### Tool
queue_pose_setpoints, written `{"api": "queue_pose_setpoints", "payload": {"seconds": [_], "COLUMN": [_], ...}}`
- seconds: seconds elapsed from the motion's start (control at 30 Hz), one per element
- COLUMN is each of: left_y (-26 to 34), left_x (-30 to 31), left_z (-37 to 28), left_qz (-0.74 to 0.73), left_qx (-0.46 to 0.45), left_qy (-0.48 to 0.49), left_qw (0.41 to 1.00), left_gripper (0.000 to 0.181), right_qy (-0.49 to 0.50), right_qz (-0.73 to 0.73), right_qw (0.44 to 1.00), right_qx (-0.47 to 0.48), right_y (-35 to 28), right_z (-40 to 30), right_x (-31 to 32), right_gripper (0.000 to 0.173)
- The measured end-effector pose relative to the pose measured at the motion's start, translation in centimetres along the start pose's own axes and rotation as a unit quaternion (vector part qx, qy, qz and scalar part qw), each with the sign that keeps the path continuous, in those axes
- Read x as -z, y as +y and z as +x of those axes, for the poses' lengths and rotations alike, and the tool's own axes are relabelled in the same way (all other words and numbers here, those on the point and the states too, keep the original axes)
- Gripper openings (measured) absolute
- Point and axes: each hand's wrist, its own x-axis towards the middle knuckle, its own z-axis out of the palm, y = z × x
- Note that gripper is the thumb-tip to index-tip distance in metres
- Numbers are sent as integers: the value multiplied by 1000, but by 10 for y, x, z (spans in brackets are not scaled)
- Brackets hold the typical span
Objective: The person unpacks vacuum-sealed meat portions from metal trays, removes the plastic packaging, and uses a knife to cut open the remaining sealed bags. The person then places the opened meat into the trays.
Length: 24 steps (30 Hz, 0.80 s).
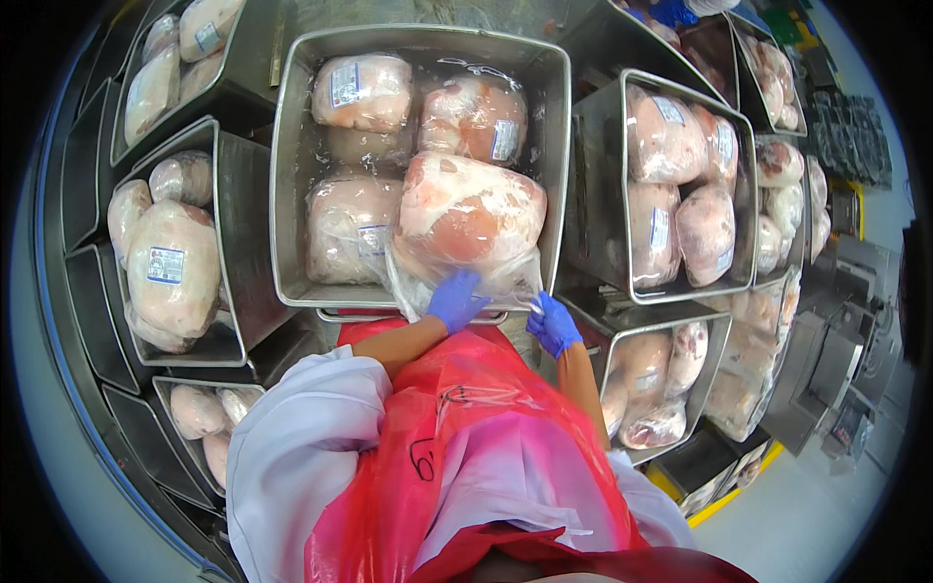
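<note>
A large cut of raw meat [474, 208] sits in a clear plastic bag [510, 280] at the front right of a metal tub [283, 218]. The bag's loose mouth hangs toward me over the tub's near rim. My right hand [554, 324], in a blue glove, pinches the right corner of that mouth. Also gloved in blue, my left hand [458, 300] holds the film just below the meat; its fingertips are partly hidden. Three labelled, wrapped cuts share the tub: one at back left [362, 91], one at back right [474, 120], one at front left [353, 229].
Metal tubs of wrapped meat crowd both sides, including a left tub [219, 240] and a right tub [751, 218]. A lower right tub [721, 350] stands close by my right arm. A bar handle [350, 318] projects from the middle tub toward my red apron [408, 408].
</note>
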Motion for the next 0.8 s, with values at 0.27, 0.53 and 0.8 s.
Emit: {"api": "queue_pose_setpoints", "payload": {"seconds": [0.27, 0.53, 0.8], "left_y": [-10, 41, 33], "left_x": [110, 307, 406], "left_z": [-38, -30, -4], "left_qz": [-46, -77, -51], "left_qx": [-113, -95, -145], "left_qy": [-51, 32, 263], "left_qw": [991, 992, 952], "left_gripper": [42, 41, 34], "right_qy": [-20, 3, -97], "right_qz": [226, 224, 55], "right_qw": [973, 974, 968], "right_qx": [-29, 13, 226], "right_y": [-67, -219, -276], "right_z": [-59, -71, -16], "right_x": [-23, -81, -113], "right_gripper": [25, 33, 38]}}
